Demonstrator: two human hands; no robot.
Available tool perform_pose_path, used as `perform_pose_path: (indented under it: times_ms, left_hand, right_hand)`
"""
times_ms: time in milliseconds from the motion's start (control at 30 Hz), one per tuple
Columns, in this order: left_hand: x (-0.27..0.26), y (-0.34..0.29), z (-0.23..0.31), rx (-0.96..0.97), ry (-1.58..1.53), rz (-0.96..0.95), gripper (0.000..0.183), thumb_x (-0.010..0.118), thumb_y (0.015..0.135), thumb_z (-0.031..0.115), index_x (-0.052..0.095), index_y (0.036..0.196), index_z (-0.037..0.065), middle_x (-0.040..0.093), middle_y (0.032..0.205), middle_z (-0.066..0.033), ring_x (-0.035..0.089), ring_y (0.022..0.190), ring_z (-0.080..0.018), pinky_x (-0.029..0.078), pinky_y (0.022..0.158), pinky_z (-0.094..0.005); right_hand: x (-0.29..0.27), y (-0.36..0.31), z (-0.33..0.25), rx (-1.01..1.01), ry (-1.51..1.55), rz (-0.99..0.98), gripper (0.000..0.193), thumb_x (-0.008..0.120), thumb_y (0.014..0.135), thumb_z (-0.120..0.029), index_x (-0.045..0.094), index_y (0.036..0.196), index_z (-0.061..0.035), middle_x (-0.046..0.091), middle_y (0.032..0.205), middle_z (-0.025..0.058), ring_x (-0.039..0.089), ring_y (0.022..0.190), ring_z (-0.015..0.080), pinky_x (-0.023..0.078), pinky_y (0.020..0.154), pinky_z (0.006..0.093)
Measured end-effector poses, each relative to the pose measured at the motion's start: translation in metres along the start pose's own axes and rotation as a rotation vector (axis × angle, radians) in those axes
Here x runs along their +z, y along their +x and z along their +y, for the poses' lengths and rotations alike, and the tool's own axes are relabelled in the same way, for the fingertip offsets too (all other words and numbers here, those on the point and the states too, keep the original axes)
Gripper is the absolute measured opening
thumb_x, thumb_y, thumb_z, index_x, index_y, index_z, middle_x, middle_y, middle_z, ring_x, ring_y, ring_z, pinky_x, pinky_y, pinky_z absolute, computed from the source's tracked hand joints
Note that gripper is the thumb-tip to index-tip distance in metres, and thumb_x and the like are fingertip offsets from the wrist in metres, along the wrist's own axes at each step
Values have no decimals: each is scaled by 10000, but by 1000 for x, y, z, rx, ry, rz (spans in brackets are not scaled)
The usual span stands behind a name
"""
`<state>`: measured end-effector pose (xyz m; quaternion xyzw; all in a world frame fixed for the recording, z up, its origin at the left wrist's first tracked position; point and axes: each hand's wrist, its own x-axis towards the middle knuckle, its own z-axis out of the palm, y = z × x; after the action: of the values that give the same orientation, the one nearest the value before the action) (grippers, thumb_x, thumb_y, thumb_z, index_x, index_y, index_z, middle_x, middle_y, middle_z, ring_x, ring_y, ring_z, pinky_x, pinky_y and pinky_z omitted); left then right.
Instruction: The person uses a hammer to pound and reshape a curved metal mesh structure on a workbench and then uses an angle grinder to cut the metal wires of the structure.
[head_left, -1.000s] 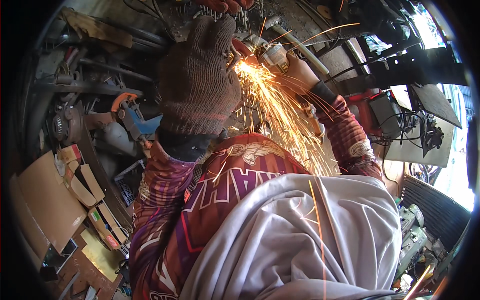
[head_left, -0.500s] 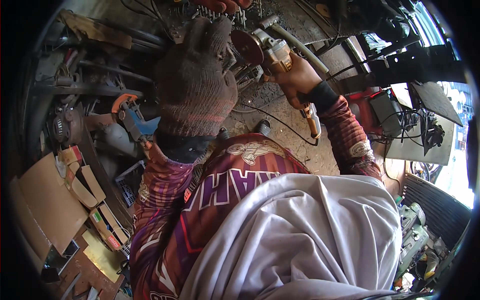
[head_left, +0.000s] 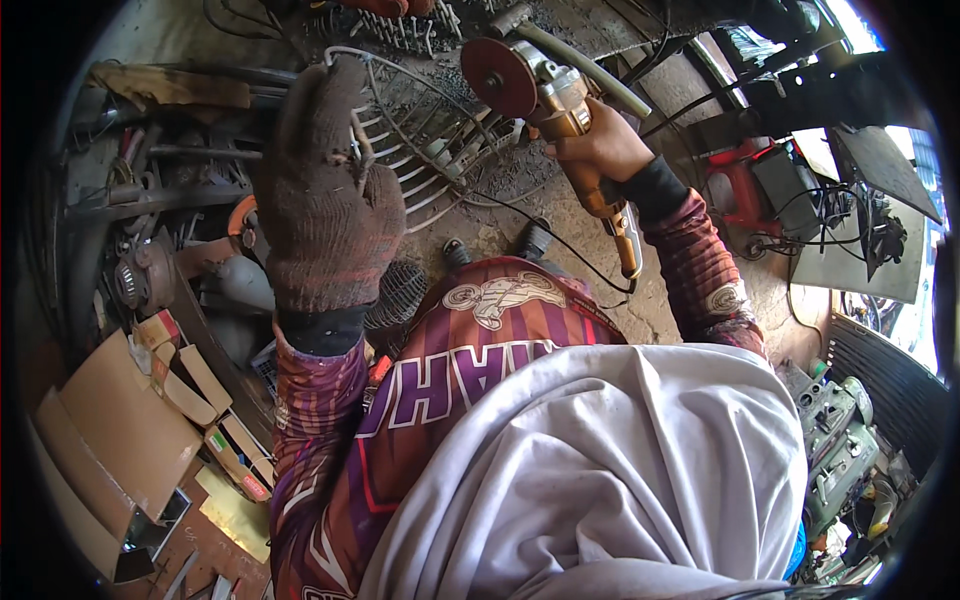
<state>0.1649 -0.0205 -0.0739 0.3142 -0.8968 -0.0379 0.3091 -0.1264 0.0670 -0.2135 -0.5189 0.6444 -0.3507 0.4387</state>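
My left hand [head_left: 330, 205], in a dark knitted work glove, is closed around the edge of a curved metal wire grille [head_left: 415, 178]. Its bent ribs and outer wire spread to the right of the glove, toward the workbench. In my bare right hand [head_left: 610, 145] is an angle grinder [head_left: 568, 105], gripped by its body. A reddish-brown disc [head_left: 498, 78] faces up and left, apart from the glove. Whether the disc spins, I cannot tell. From the grinder's rear end a black cord [head_left: 545, 215] runs left toward the grille.
A hammer [head_left: 590, 70] lies beyond the grinder. Short metal rods [head_left: 385, 35] and a red glove-like thing [head_left: 395, 6] are at the top. A blue-grey vessel [head_left: 245, 283] and cardboard boxes [head_left: 130, 430] stand left; a red stool [head_left: 735, 185] stands right.
My left hand has moved left and slightly nearer to me, away from the disc. More of the wire grille now shows. The grinder stays in my right hand, almost in the same place.
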Motion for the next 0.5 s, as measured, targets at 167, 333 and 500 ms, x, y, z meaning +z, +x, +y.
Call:
perform_pose_path:
  times_ms: [167, 333, 500]
  left_hand:
    - [-6, -8, -10, -156, -201, 7, 567, 484, 732, -34, 514, 1297, 9, 540, 1285, -203, 558, 1179, -325, 436, 1017, -393]
    - [-1, -26, -23, -129, -143, 63, 593, 486, 740, -27, 484, 1333, -12, 522, 1322, -202, 528, 1218, -319, 393, 1060, -395]
    - [-2, -50, -34, -207, -97, 64, 610, 501, 743, -18, 470, 1352, -16, 511, 1344, -185, 503, 1244, -297, 369, 1076, -391]
  right_hand:
    - [-1, -8, 6, -72, 56, 26, 576, 772, 733, -204, 544, 1212, 21, 641, 1085, 84, 599, 965, 157, 470, 894, 308]
    - [-1, -20, 12, -21, 223, 53, 557, 770, 727, -207, 563, 1193, 17, 647, 1063, 78, 598, 953, 164, 474, 878, 309]
    - [-1, -32, 19, 17, 332, 84, 537, 775, 727, -193, 568, 1175, 20, 646, 1046, 65, 595, 946, 142, 477, 868, 299]
